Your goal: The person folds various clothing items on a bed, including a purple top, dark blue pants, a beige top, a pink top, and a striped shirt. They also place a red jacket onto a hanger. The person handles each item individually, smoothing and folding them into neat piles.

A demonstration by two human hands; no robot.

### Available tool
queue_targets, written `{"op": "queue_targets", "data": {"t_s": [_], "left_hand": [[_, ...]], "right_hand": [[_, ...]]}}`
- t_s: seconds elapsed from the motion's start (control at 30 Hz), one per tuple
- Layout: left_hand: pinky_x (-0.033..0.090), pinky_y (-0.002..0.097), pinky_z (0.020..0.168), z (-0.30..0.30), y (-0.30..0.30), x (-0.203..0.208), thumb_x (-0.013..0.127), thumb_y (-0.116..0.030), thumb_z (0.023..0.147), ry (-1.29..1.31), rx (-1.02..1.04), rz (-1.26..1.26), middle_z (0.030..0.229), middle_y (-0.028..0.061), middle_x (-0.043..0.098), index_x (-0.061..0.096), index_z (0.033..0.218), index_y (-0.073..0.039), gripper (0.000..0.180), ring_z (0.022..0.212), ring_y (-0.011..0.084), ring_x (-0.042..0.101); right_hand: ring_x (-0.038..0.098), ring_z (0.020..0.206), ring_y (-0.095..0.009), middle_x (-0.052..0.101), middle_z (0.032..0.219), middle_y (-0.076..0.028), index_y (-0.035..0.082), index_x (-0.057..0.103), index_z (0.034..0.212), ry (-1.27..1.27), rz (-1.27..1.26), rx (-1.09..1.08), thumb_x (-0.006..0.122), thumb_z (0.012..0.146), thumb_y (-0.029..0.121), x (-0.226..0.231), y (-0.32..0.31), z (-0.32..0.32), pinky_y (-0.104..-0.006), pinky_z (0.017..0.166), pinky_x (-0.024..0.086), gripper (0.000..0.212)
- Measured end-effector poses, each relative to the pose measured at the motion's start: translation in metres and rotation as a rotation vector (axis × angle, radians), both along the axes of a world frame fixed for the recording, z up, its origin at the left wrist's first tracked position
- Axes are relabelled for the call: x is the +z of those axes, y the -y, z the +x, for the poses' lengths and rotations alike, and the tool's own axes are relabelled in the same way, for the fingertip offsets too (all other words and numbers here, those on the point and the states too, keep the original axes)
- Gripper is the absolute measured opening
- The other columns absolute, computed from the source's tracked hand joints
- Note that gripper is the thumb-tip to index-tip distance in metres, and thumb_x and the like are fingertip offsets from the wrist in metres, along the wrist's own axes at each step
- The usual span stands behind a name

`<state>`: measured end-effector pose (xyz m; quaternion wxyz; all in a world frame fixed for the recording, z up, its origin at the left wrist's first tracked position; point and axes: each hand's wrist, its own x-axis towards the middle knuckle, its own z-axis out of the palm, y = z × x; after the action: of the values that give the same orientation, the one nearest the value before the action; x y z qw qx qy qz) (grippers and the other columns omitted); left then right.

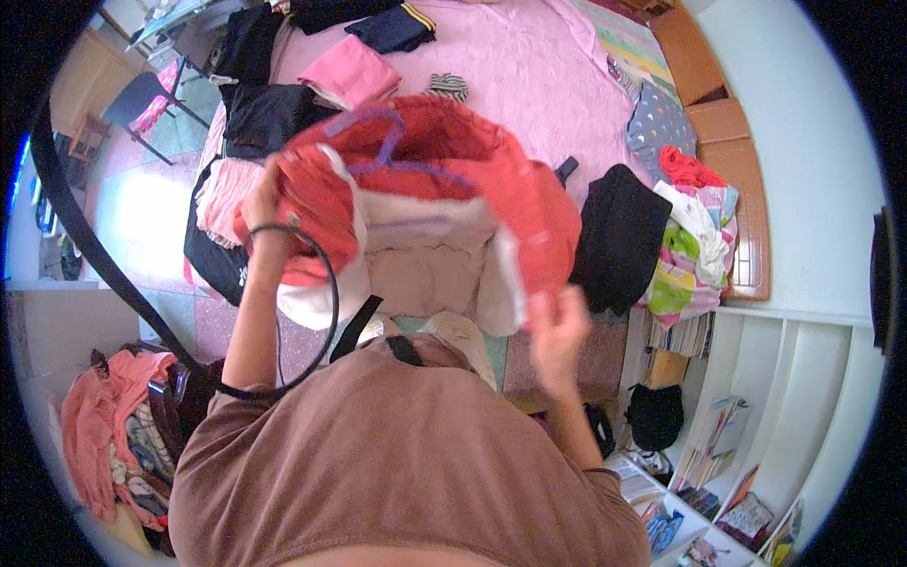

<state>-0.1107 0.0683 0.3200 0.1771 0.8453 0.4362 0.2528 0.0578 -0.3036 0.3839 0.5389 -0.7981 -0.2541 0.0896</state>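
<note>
Red garment (536, 208) between left-hand fingers (268, 181) and right-hand fingers (556, 317)

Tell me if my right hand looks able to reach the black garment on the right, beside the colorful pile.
Probably yes: the black garment lies just beyond your right hand, with nothing visible blocking it, though that hand appears to be holding the red garment and would likely need freeing.

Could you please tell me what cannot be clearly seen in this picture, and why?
In the head view:
Right hand: finger positions smeared by blur.
Left hand: some fingers hidden by the red-and-white garment.
Purple hanger-like shape inside it: exact outline blurred.
Dark clothing at top: cut off by upper edge.
Shelf books: covers too small.
</note>
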Motion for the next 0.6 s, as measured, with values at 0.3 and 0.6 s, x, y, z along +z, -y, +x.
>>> {"op": "queue_targets", "data": {"t_s": [0.3,0.6], "left_hand": [[0.047,0.0357,0.06,-0.033,0.09,0.074,0.057,-0.013,0.075,0.531,-0.323,0.023,0.075,0.017,0.061,0.057,0.11,-0.011,0.035,0.069,0.033,0.061],[0.048,0.036,0.059,-0.045,0.095,0.172,0.064,-0.019,0.068,0.369,-0.631,0.13,0.073,0.0142,0.06,0.061,0.097,-0.009,0.031,0.067,0.0314,0.06]], "right_hand": [[0.054,0.091,-0.014,0.058,0.102,-0.008,-0.004,0.055,0.106,-0.116,0.874,-0.147,0.055,0.083,0.009,0.09,-0.043,-0.077,-0.0274,0.081,0.042,0.027],[0.06,0.074,-0.021,0.063,0.086,-0.016,-0.006,0.06,0.094,0.611,0.799,-0.35,0.055,0.08,0.017,0.161,-0.059,-0.081,-0.0335,0.065,0.05,0.028]]}}
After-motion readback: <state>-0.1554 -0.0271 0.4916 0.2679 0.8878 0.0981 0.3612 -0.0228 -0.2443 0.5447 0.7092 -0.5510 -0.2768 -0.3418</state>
